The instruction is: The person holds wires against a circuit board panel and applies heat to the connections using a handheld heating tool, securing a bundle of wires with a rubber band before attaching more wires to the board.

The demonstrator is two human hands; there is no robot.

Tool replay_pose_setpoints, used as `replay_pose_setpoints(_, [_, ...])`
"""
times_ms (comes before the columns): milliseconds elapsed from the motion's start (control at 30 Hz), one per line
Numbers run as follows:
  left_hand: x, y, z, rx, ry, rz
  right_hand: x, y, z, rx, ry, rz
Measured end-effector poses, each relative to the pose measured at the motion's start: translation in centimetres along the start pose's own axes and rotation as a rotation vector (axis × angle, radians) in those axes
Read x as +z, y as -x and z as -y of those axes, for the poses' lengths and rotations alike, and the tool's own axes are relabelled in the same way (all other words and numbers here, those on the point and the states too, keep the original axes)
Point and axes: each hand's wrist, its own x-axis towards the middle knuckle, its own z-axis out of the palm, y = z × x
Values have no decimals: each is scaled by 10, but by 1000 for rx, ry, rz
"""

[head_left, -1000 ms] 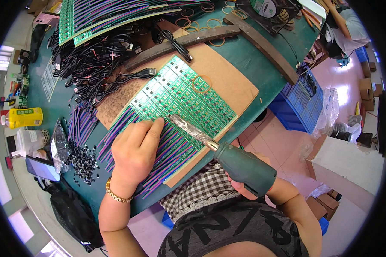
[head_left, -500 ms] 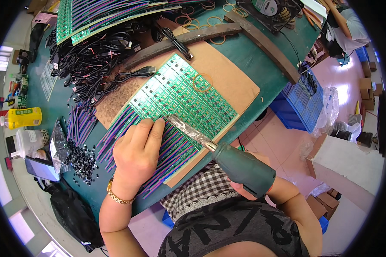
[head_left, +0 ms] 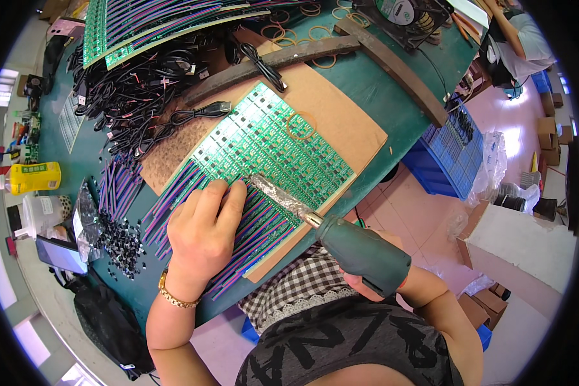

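A green circuit board panel (head_left: 270,128) with rows of small parts lies tilted on a brown board. Strips of blue, purple and dark wires (head_left: 257,235) run from its middle toward me. My left hand (head_left: 202,222) is closed over these wires, its fingertips pinched at the row where they meet the panel. What lies right under the fingertips is mostly hidden. My right hand (head_left: 363,286) grips the dark green handle of a soldering iron (head_left: 367,254). The iron's wrapped metal shaft points up and left, its tip at the panel just beside my left fingertips.
Black USB cables (head_left: 141,96) pile up behind, near stacked wired panels (head_left: 174,26). A rubber band (head_left: 300,125) lies on the panel. Dark bars (head_left: 399,71) and a fan (head_left: 402,16) stand at the back right. Small black parts (head_left: 122,244) lie left; a blue crate (head_left: 447,154) stands right.
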Motion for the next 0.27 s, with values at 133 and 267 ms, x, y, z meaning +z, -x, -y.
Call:
replay_pose_setpoints(133, [1,1,1,0,18,-15,0,1,-3,-44,-13,-25])
replay_pose_setpoints(267, [0,1,1,-1,24,-13,10,23,-2,486,-586,-32])
